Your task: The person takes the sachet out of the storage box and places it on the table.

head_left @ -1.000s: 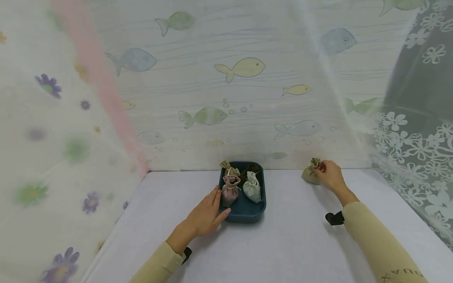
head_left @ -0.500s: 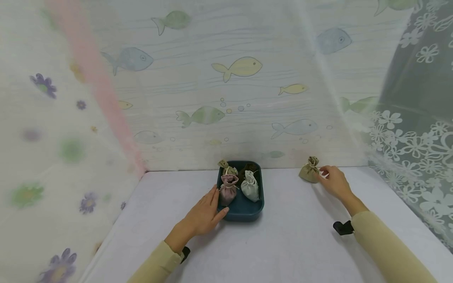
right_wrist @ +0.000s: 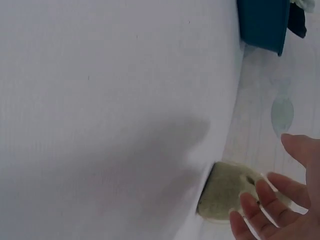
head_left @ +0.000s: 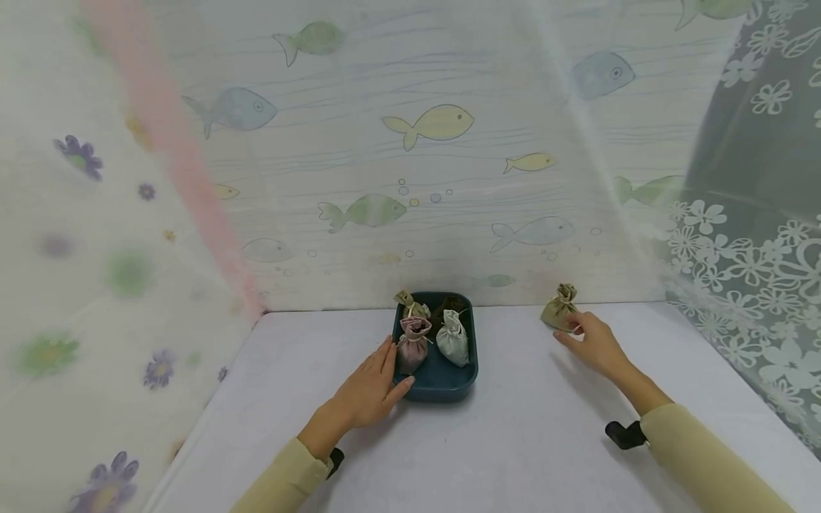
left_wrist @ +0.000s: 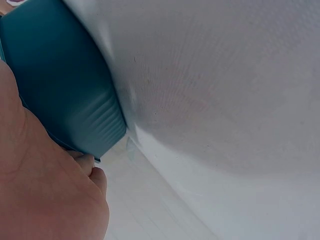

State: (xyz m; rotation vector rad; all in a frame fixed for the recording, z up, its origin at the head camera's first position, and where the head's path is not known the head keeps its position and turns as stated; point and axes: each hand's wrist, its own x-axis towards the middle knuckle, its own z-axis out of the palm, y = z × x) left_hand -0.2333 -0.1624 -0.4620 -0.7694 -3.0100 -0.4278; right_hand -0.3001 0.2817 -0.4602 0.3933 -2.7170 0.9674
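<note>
Right hand (head_left: 593, 347) has lowered beside green pouch (head_left: 555, 313), grip spread; left hand (head_left: 365, 392), fingers straight, touches blue tray (head_left: 442, 391).

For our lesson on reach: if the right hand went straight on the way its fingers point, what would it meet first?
Most likely the green bag: the right hand points towards it, very close, though whether the two touch is unclear.

A white table (head_left: 507, 456) fills the near part. Behind its far edge hangs a pale curtain (head_left: 359, 164) printed with blue, green and yellow fish (head_left: 441, 122). At left, a white curtain (head_left: 51, 299) shows purple and green flowers (head_left: 80, 157) and a pink band (head_left: 182, 167). At right, white lace flowers (head_left: 705, 216) stand out against grey.
</note>
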